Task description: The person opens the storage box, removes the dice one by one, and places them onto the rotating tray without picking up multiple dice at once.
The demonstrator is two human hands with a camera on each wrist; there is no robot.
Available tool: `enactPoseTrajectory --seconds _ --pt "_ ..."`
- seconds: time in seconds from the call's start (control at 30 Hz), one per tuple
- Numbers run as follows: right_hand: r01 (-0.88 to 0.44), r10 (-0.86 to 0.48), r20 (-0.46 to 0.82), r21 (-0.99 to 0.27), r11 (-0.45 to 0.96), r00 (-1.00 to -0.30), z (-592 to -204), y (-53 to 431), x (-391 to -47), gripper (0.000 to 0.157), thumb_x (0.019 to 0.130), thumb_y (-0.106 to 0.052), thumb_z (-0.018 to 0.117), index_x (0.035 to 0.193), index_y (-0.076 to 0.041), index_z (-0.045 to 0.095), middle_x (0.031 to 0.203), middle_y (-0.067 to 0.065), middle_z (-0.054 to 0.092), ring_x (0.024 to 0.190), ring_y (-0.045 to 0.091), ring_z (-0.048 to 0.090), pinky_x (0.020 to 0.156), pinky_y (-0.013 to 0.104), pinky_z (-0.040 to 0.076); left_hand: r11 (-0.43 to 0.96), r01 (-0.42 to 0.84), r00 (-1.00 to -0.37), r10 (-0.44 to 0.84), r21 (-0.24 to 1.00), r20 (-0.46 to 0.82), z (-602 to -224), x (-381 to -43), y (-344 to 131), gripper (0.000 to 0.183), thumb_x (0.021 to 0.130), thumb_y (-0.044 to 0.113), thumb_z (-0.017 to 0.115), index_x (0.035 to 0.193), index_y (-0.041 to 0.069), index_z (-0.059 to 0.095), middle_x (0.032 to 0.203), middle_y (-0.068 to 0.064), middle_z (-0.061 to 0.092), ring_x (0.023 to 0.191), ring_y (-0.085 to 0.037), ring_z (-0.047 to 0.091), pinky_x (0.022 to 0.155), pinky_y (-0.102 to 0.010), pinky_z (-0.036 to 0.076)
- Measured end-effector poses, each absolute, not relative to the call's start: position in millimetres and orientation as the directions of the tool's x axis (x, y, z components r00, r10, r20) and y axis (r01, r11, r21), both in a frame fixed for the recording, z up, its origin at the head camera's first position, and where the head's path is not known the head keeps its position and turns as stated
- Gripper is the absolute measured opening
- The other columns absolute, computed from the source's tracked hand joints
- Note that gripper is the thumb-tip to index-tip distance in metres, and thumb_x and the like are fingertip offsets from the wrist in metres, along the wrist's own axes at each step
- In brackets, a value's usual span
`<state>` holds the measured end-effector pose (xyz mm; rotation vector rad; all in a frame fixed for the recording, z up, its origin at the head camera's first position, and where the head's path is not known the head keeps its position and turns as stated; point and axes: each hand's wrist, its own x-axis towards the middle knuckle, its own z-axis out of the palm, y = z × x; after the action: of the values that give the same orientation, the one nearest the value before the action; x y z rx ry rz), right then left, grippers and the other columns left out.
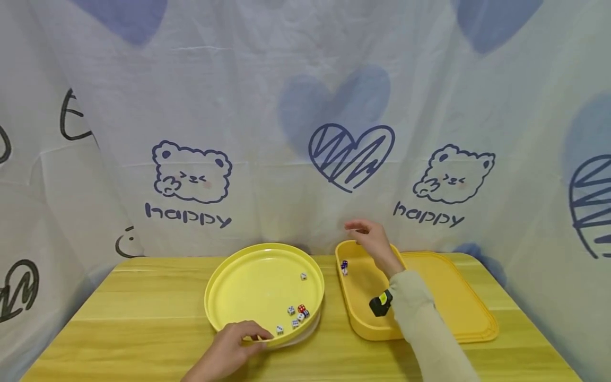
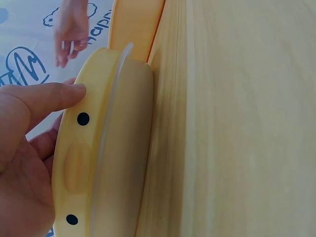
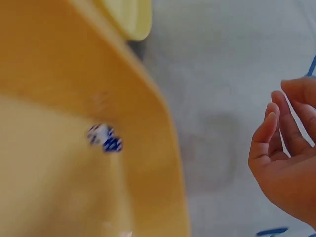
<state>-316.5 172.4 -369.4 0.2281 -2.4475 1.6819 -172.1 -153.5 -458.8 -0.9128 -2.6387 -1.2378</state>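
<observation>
My left hand [image 1: 231, 345] grips the near rim of a round yellow tray [image 1: 238, 265], thumb outside and fingers over the edge. Inside lie several small dice: a red die [image 1: 302, 308], a blue die [image 1: 306, 314] and white ones near the front right, plus a lone white die [image 1: 303, 276] farther back. My right hand [image 1: 374, 244] hovers above the far end of an orange-yellow box [image 1: 363, 331], fingers loosely bent with nothing seen between them. Against the box's left wall sit a blue die [image 3: 113, 144] and a white die [image 3: 100, 133], touching in the right wrist view.
A flat orange-yellow lid [image 1: 458, 297] lies right of the box, partly behind my right forearm. A whitish base [image 1: 303, 335] shows beneath the tray. The wooden table [image 1: 143, 318] ends at a printed white cloth [image 1: 267, 201]. A black wrist camera [image 1: 380, 304] hangs over the box.
</observation>
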Motion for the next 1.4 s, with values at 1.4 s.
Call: enactPoseTrajectory --seconds 1.4 --pt "0.037 -0.054 -0.069 -0.893 0.448 -0.996 -464.8 186.6 -343.8 0.021 0.08 0.003 0.073 0.1 0.005 0.071 0.093 0.008 0.07 0.081 0.016 0.058 0.072 0.027 0.047 0.479 0.556 -0.812 0.487 0.679 0.322 -458.0 -171.9 -154.9 0.01 0.087 0.012 0.072 0.097 0.013 0.075 0.091 0.009 0.069 0.082 -0.003 0.058 0.071 -0.026 0.049"
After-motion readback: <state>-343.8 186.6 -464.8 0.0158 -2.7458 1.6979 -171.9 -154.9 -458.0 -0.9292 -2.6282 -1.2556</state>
